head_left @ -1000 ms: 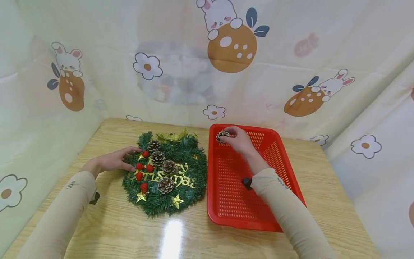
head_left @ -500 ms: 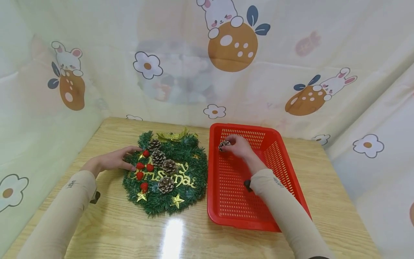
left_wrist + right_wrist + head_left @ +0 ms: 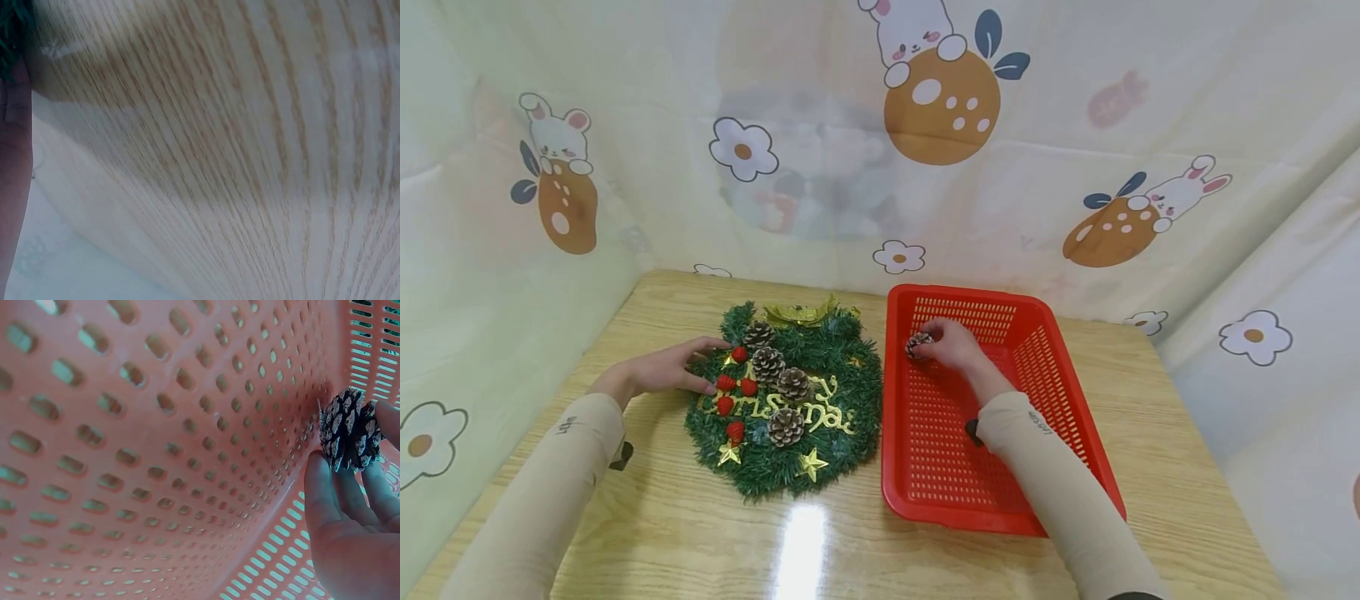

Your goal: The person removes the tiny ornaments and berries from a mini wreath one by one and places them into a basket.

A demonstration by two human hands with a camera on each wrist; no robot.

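My right hand (image 3: pixel 953 344) pinches a pine cone (image 3: pixel 918 344) between thumb and fingers, inside the red plastic basket (image 3: pixel 890 433) near its far left corner. In the right wrist view, the cone (image 3: pixel 350 434) sits among the fingertips, low beside the slotted basket wall. To the left lies a green Christmas wreath (image 3: pixel 857 375) with gold lettering, gold stars, red berries and several pine cones. My left hand (image 3: pixel 662 369) rests at its left edge, thumb and fingers spread. The left wrist view catches only a strip of that hand.
A wooden table (image 3: pixel 700 542) carries the wreath and basket side by side. Behind and at both sides hangs a patterned curtain (image 3: pixel 820 200). A gold ribbon bow (image 3: pixel 801 313) tops the wreath.
My right hand has come nearer and lower into the basket with the pine cone still in its fingers. The left hand stays at the wreath's edge.
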